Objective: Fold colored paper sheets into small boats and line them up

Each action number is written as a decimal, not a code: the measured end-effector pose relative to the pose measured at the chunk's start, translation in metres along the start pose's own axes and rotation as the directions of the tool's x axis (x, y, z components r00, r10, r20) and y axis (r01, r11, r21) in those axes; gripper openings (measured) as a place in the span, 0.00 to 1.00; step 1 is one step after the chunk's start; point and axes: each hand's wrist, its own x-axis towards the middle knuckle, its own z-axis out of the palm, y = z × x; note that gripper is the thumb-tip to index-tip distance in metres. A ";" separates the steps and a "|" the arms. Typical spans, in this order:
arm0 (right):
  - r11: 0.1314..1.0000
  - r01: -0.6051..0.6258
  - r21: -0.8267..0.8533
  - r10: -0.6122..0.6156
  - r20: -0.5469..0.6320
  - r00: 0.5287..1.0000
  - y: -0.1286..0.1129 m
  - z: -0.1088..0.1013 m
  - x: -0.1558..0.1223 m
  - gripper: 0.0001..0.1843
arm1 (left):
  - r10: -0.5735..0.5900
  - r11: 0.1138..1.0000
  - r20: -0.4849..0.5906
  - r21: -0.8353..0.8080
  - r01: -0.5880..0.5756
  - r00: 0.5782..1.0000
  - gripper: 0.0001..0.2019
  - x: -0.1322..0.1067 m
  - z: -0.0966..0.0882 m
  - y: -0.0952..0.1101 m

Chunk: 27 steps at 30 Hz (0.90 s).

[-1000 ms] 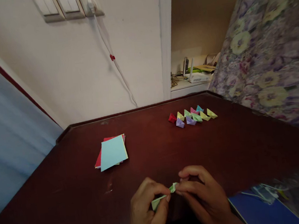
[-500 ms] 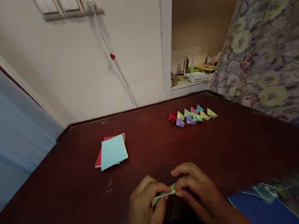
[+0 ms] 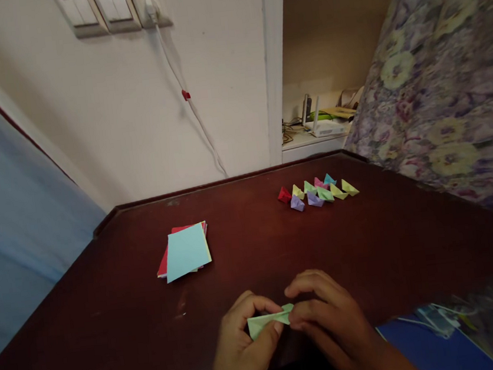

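Observation:
A small light-green folded paper piece [image 3: 267, 321] is pinched between both hands just above the dark red-brown table [image 3: 112, 337], near its front edge. My left hand [image 3: 243, 351] grips its left end with thumb and fingers. My right hand [image 3: 333, 323] pinches its right tip with curled fingers. A stack of coloured paper sheets [image 3: 185, 251], light blue on top, lies to the far left of the hands. Several small folded paper shapes [image 3: 316, 192] in red, purple, yellow, green, pink and blue sit in a cluster at the far right.
A floral-patterned cloth [image 3: 449, 84] rises along the table's right side. A blue book or folder [image 3: 430, 351] lies at the front right. A white cable [image 3: 193, 108] hangs from a wall socket behind. A shelf nook with a router [image 3: 322, 123] sits behind the table.
The green paper has turned in my fingers and shows a wider flat face now. Both hands have stayed at the same spot near the front edge.

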 end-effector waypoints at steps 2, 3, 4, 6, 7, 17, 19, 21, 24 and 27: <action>0.974 -0.151 0.171 0.143 0.054 0.988 -0.003 0.001 0.001 0.09 | 0.028 0.998 0.001 0.051 -0.028 1.000 0.03 -0.001 0.000 0.002; 0.940 -0.235 0.249 0.227 0.059 0.972 -0.004 0.003 0.001 0.07 | 0.031 0.998 0.014 0.060 -0.032 0.999 0.04 -0.002 0.001 0.002; 0.896 -0.312 0.315 0.312 0.052 0.949 -0.005 0.005 0.000 0.06 | 0.024 0.999 0.026 0.048 -0.025 0.999 0.03 -0.002 0.002 0.002; 0.807 -0.424 0.412 0.459 0.017 0.888 -0.006 0.011 -0.002 0.05 | -0.012 0.999 0.040 -0.034 0.014 0.999 0.03 -0.003 0.004 0.000; 0.764 -0.461 0.452 0.513 0.008 0.858 -0.006 0.014 -0.003 0.06 | -0.040 0.994 0.047 -0.101 0.045 0.998 0.05 -0.003 0.004 -0.002; 0.566 -0.495 0.659 0.594 0.090 0.799 -0.002 0.022 -0.001 0.14 | -0.200 0.770 0.167 -0.582 0.261 0.965 0.20 0.000 0.006 -0.022; 0.641 -0.519 0.566 0.581 0.085 0.810 -0.007 0.023 0.002 0.12 | -0.198 0.783 0.189 -0.559 0.272 0.962 0.19 -0.001 0.007 -0.023; 0.676 -0.533 0.509 0.582 0.074 0.810 -0.011 0.025 0.003 0.09 | -0.185 0.801 0.199 -0.538 0.265 0.963 0.18 -0.001 0.008 -0.023; 0.746 -0.453 0.488 0.543 -0.053 0.838 -0.012 0.026 0.003 0.04 | -0.184 0.811 0.184 -0.527 0.255 0.965 0.17 -0.002 0.008 -0.022; 0.886 -0.289 0.362 0.364 -0.159 0.918 -0.009 0.024 0.000 0.07 | -0.182 0.841 0.129 -0.493 0.222 0.975 0.16 -0.001 0.006 -0.021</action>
